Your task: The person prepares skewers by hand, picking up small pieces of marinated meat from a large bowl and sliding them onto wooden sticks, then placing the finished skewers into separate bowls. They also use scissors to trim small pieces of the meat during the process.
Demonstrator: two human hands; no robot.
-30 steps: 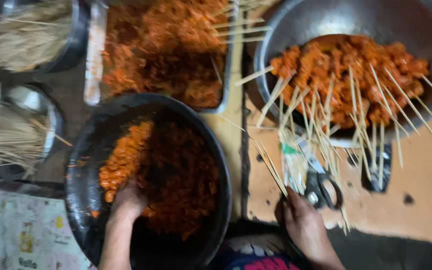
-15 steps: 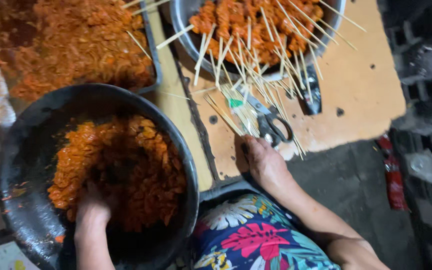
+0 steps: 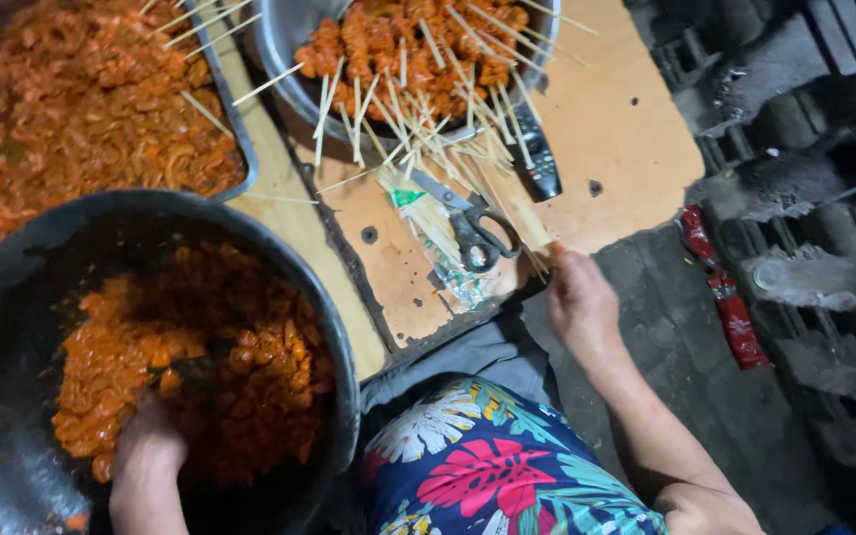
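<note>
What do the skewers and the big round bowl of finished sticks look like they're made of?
The skewers look like bamboo or pale wood: thin, matte, straw-coloured. The round bowl seems to be metal, likely steel or aluminium, given its grey shine and thin rim.

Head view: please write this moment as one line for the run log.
left hand: in marinated meat, black bowl | right hand: at loose skewers on board | scissors: beside right hand

glossy, oily orange meat pieces [image 3: 240,386] in matt dark metal pan [image 3: 12,258]; pale raw wooden skewers [image 3: 428,129]; shiny steel bowl [image 3: 284,45]; smooth tan board [image 3: 626,149]; black plastic-handled scissors [image 3: 473,233]; printed floral cloth [image 3: 487,466].
</note>
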